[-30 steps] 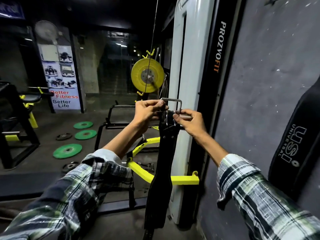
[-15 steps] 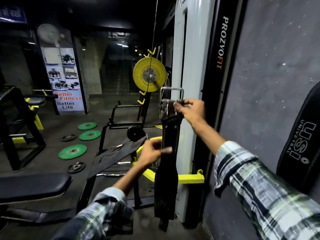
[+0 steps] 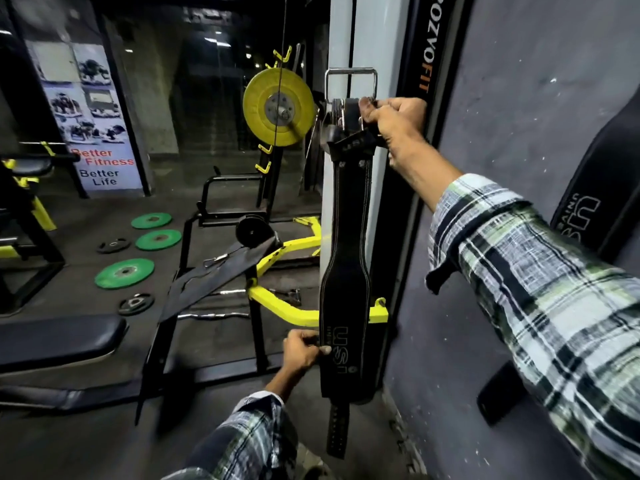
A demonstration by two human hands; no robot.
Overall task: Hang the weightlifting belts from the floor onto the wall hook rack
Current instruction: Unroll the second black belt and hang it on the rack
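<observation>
While the right hand (image 3: pixel 394 128) grips the belt (image 3: pixel 346 271) just below its buckle (image 3: pixel 350 84), the left hand (image 3: pixel 301 351) pinches its lower edge; it hangs vertical.

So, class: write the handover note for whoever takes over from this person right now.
Right hand: grips the black belt at its buckle end, held high beside the white post.
Left hand: pinches the belt's wide lower part by its edge.
Second belt hangs on the grey wall at right.
Done: belt lifted off the floor.
Left: hook it up; no hook in view.
</observation>
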